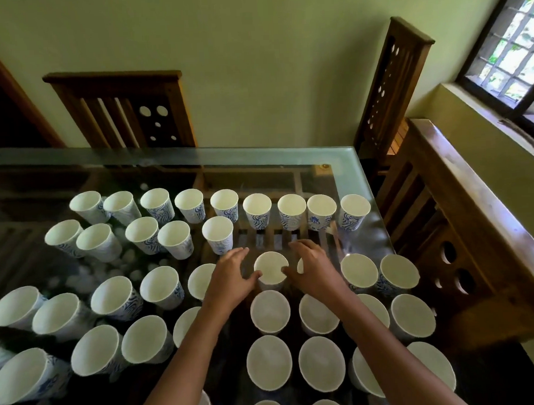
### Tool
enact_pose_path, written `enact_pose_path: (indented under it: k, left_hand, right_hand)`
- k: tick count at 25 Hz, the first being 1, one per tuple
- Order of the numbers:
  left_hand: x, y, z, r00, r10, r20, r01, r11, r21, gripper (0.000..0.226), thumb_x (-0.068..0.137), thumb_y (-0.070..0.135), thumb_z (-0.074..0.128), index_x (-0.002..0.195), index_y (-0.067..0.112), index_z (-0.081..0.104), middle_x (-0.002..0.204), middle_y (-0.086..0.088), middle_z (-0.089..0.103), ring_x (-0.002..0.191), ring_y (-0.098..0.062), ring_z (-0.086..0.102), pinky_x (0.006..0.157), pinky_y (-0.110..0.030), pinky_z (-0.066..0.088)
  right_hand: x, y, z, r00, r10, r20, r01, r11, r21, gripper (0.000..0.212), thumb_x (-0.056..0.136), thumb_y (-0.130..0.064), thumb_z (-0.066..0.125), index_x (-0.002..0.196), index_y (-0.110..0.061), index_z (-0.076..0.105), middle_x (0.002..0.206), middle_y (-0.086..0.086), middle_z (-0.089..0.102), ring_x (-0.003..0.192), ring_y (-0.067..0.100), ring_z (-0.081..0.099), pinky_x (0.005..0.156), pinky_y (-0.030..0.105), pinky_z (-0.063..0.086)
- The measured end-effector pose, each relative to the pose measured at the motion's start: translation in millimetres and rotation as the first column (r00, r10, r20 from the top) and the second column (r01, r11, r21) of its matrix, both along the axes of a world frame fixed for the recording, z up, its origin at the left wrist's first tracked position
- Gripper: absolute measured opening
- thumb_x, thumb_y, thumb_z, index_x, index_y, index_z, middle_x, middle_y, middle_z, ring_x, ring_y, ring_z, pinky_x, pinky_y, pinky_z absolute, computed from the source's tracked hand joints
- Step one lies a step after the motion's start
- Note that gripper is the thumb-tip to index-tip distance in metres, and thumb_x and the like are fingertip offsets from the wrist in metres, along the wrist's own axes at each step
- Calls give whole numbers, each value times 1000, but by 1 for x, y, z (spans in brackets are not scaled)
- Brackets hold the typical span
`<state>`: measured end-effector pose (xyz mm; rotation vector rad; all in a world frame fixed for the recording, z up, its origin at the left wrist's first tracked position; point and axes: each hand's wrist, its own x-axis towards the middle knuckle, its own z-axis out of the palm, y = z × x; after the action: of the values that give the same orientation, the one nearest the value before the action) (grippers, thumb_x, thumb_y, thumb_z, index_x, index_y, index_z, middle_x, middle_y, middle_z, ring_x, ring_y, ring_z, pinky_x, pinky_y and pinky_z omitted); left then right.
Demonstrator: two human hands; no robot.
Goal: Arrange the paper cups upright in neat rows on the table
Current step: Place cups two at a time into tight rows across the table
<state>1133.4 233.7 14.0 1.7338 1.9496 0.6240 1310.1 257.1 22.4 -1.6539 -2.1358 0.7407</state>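
Note:
Several white paper cups with blue patterns stand upright in rows on the glass table (343,165). One cup (270,271) stands in the third row between my hands. My left hand (232,274) lies to its left with fingers stretched forward and the thumb tip touching the rim. My right hand (313,267) lies to its right, fingers arched, thumb tip against the rim's other side. That hand covers a neighbouring cup (299,265), of which only a sliver shows. The second row (217,233) has a gap just beyond my hands.
Wooden chairs stand behind the table (127,110) and at its far right corner (389,83). A wooden bench or rail (461,200) runs along the right edge under a window (513,44). Cups crowd the near rows around both forearms.

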Motion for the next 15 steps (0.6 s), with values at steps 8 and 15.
enact_pose_path:
  k: [8, 15]
  left_hand:
    - [28, 74, 13, 997, -82, 12, 81, 995, 58, 62, 83, 32, 67, 137, 16, 42, 143, -1, 42, 131, -18, 40, 105, -31, 34]
    - [86, 150, 3, 969, -237, -70, 240, 969, 49, 64, 82, 34, 66, 138, 16, 40, 146, -1, 37, 133, -18, 34, 108, -29, 27]
  right_hand:
    - [31, 62, 4, 993, -118, -1, 118, 991, 66, 42, 85, -20, 65, 125, -10, 53, 131, 8, 52, 117, 25, 51, 95, 35, 46]
    - [110, 125, -1, 962, -261, 87, 252, 962, 102, 59, 81, -28, 70, 132, -11, 47, 137, 7, 47, 124, 22, 43, 103, 29, 34]
